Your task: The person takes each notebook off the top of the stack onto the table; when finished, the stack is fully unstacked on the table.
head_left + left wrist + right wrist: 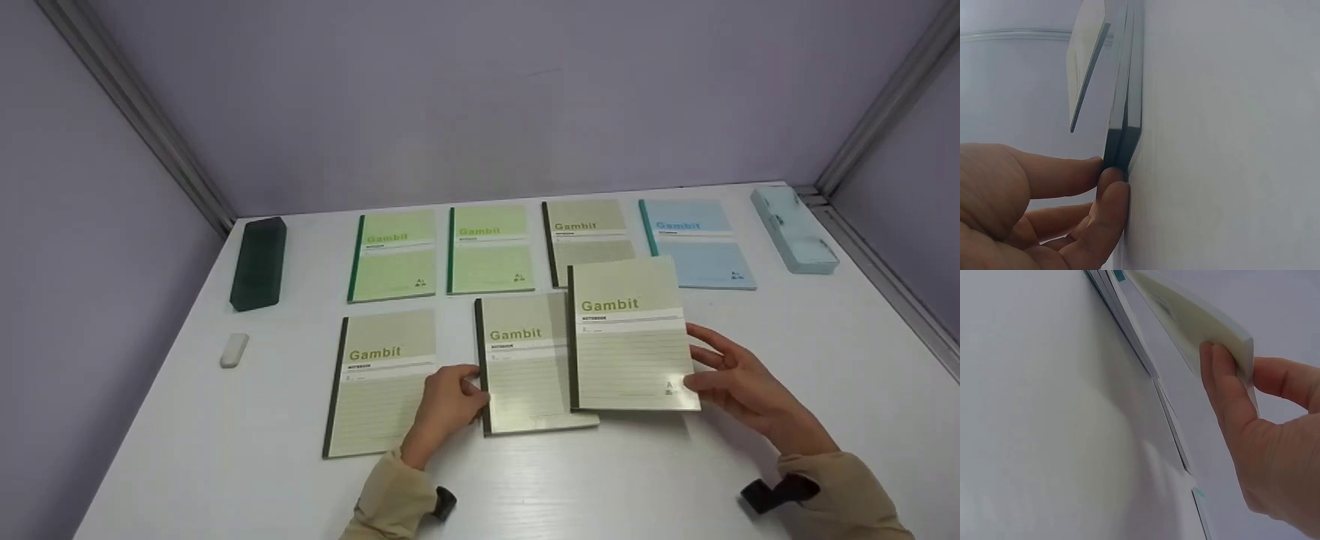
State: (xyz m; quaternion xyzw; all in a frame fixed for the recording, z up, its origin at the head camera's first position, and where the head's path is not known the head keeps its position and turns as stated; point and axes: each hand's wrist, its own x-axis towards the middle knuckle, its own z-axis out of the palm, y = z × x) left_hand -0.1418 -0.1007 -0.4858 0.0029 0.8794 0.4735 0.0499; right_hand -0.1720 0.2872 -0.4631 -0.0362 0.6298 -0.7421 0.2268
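Note:
My right hand (694,371) pinches the lower right corner of a beige Gambit notebook (630,337) and holds it tilted above the table; the right wrist view shows the fingers (1221,377) under that notebook (1196,320) and the thumb on its other face. It overlaps the right side of a second beige notebook (525,375) lying flat. My left hand (471,384) rests against that notebook's dark spine. In the left wrist view, that hand (1107,171) touches the flat notebook's edge (1126,112) with finger and thumb, and the lifted notebook (1086,50) hangs beyond.
A third beige notebook (375,382) lies at the front left. The back row holds two green notebooks (394,255), a beige one (585,225) and a blue one (697,240). Dark green case (259,262), white eraser (234,349) left; light blue case (795,229) right.

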